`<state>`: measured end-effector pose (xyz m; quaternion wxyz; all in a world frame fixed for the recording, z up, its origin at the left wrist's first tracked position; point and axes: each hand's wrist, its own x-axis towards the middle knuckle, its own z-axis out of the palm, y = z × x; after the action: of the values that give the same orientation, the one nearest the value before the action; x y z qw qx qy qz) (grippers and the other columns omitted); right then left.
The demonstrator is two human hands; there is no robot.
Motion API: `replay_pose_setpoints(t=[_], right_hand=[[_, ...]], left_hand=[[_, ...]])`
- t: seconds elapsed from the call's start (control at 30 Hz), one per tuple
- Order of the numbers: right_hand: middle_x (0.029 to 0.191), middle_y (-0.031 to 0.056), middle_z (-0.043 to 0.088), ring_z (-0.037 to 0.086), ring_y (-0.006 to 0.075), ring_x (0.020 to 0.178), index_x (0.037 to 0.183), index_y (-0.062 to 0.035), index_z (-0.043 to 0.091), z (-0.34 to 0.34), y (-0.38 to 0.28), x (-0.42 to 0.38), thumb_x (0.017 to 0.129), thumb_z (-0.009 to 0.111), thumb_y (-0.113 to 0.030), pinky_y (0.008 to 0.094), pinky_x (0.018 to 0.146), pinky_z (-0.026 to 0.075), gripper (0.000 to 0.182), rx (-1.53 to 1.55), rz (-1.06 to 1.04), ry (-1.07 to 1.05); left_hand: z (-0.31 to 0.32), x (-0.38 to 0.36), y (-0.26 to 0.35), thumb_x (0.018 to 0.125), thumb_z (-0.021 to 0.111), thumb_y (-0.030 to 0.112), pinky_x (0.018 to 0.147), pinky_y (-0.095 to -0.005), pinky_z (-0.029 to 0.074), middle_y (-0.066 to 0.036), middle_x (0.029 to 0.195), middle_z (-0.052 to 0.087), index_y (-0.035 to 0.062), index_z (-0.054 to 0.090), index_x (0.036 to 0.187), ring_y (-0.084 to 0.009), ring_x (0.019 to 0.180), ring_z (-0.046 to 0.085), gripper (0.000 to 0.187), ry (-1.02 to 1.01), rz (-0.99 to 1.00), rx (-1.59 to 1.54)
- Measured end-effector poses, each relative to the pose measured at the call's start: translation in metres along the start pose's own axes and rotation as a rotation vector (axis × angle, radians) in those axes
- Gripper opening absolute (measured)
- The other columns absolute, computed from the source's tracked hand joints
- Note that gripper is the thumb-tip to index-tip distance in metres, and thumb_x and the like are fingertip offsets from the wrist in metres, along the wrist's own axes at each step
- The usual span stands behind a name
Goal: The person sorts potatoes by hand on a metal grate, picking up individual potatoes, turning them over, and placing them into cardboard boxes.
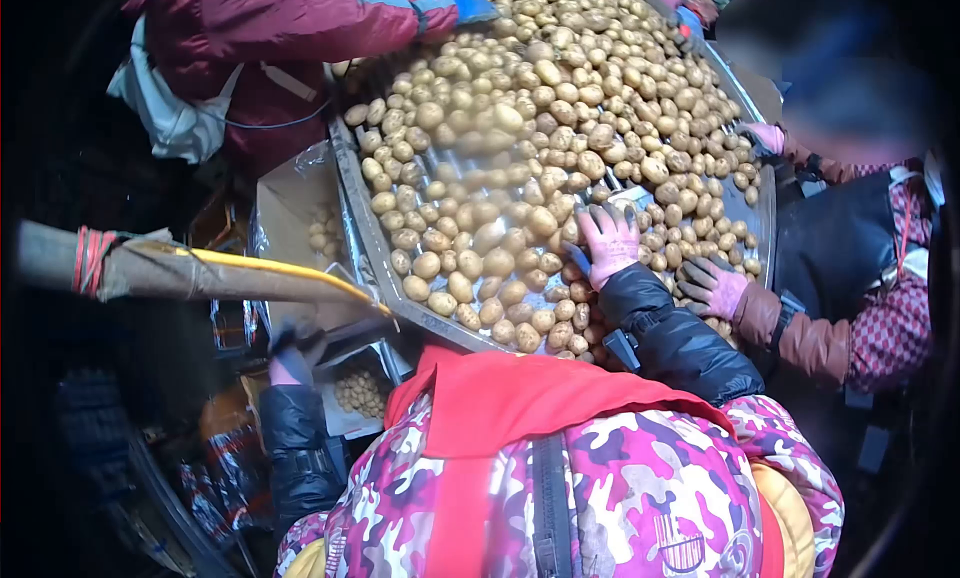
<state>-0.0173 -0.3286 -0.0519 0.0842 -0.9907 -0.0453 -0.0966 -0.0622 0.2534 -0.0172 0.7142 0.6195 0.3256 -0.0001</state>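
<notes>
My right hand [608,240], in a pink glove with grey fingertips, lies palm down on the potatoes [590,138] heaped on a metal sorting table [440,323]. Its fingers are spread and close on nothing. Just beyond the fingertips is a small pale flat piece I cannot make out. My left hand [293,360], gloved in pink and dark grey, hangs low on the left, off the table. Blur and shadow hide its fingers, and whether it holds anything does not show. Beside it is an open box [375,378] of small potatoes.
A wooden pole [190,273] with a yellow strip crosses on the left. Behind it stands a cardboard box [300,203] with some potatoes. A co-worker's gloved hands [715,286] are at the right edge; another person's blue glove [473,8] reaches in at the far left.
</notes>
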Motion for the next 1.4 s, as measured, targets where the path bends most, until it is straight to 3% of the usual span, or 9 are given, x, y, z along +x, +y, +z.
replay_pose_setpoints(t=[0.17, 0.3, 0.5, 0.6, 0.63, 0.8, 0.97, 1.17, 1.4], right_hand=[[0.152, 0.0156, 0.052, 0.044, 0.0404, 0.144, 0.147, -0.02, 0.056, -0.012, -0.027, -0.014, 0.089, 0.072, -0.049, 0.0702, 0.119, 0.024, 0.067, -0.006, 0.096, -0.015], [0.15, 0.0164, 0.051, 0.047, 0.0398, 0.14, 0.136, -0.0184, 0.06, -0.011, -0.043, -0.02, 0.088, 0.072, -0.043, 0.0693, 0.113, 0.033, 0.055, 0.212, -0.236, 0.029], [0.143, 0.0128, 0.057, 0.055, 0.0353, 0.132, 0.134, -0.0193, 0.061, -0.01, -0.013, 0.012, 0.083, 0.071, -0.037, 0.064, 0.11, 0.037, 0.055, 0.002, -0.445, 0.093], [0.149, 0.0185, 0.052, 0.046, 0.0388, 0.141, 0.141, -0.0154, 0.059, -0.023, 0.025, 0.02, 0.088, 0.074, -0.05, 0.0615, 0.116, 0.035, 0.066, 0.099, 0.109, -0.138], [0.152, 0.0195, 0.05, 0.045, 0.0403, 0.141, 0.146, -0.0127, 0.056, -0.011, 0.044, 0.007, 0.09, 0.073, -0.046, 0.06, 0.119, 0.032, 0.067, 0.18, 0.154, 0.025], [0.15, 0.0196, 0.052, 0.05, 0.0436, 0.135, 0.136, -0.0179, 0.063, 0.006, 0.066, -0.004, 0.086, 0.076, -0.052, 0.0614, 0.117, 0.035, 0.061, 0.121, 0.133, 0.127], [0.144, 0.0204, 0.054, 0.052, 0.0425, 0.134, 0.138, -0.0211, 0.063, -0.004, 0.067, 0.005, 0.085, 0.078, -0.049, 0.0612, 0.115, 0.037, 0.062, 0.167, 0.12, 0.095], [0.139, 0.0208, 0.058, 0.057, 0.0448, 0.125, 0.132, -0.0182, 0.066, -0.006, 0.067, 0.013, 0.082, 0.082, -0.042, 0.0565, 0.106, 0.046, 0.057, 0.205, 0.105, 0.134], [0.142, 0.0212, 0.058, 0.056, 0.0452, 0.126, 0.133, -0.015, 0.065, -0.012, 0.065, 0.016, 0.084, 0.081, -0.04, 0.0564, 0.106, 0.046, 0.057, 0.195, 0.113, 0.109]], left_hand=[[0.09, -0.04, -0.014, 0.099, 0.069, 0.014, 0.087, -0.036, 0.061, -0.013, 0.119, 0.074, 0.0018, 0.063, 0.137, -0.0223, 0.091, 0.076, 0.04, -0.475, -0.299, 0.445], [0.179, -0.062, -0.016, 0.097, 0.073, 0.018, 0.095, -0.0404, 0.057, -0.018, 0.118, 0.074, 0.0029, 0.071, 0.126, -0.0337, 0.109, 0.072, 0.032, -0.791, 0.78, 1.008], [0.293, -0.031, -0.003, 0.094, 0.075, 0.019, 0.099, -0.044, 0.054, -0.018, 0.121, 0.069, 0.0072, 0.07, 0.125, -0.0366, 0.115, 0.067, 0.034, -0.749, 0.945, 0.852], [0.345, -0.002, 0.002, 0.092, 0.078, 0.015, 0.102, -0.0442, 0.054, -0.02, 0.125, 0.068, 0.0073, 0.067, 0.129, -0.0383, 0.118, 0.066, 0.039, -0.5, 1.161, 0.886], [0.359, 0.014, 0.003, 0.091, 0.078, 0.018, 0.105, -0.0462, 0.052, -0.021, 0.13, 0.066, 0.0087, 0.066, 0.132, -0.04, 0.123, 0.063, 0.043, -0.413, 1.2, 0.887], [0.412, 0.087, 0.042, 0.092, 0.075, 0.042, 0.117, -0.0509, 0.042, -0.025, 0.156, 0.047, 0.0142, 0.048, 0.154, -0.045, 0.142, 0.047, 0.073, -0.009, 0.845, 1.28], [0.421, 0.158, 0.069, 0.09, 0.076, 0.041, 0.117, -0.0469, 0.044, -0.023, 0.152, 0.052, 0.0192, 0.045, 0.157, -0.0401, 0.142, 0.05, 0.077, -0.128, 0.626, 1.399], [0.417, 0.103, 0.052, 0.07, 0.093, 0.039, 0.11, -0.0475, 0.049, -0.022, 0.134, 0.057, 0.0137, 0.064, 0.14, -0.0403, 0.128, 0.058, 0.079, -0.11, 0.788, 1.105], [0.432, 0.04, 0.031, 0.074, 0.094, 0.021, 0.112, -0.0452, 0.046, -0.02, 0.137, 0.056, 0.0066, 0.063, 0.138, -0.0354, 0.127, 0.056, 0.073, -0.352, 0.922, 0.817]])
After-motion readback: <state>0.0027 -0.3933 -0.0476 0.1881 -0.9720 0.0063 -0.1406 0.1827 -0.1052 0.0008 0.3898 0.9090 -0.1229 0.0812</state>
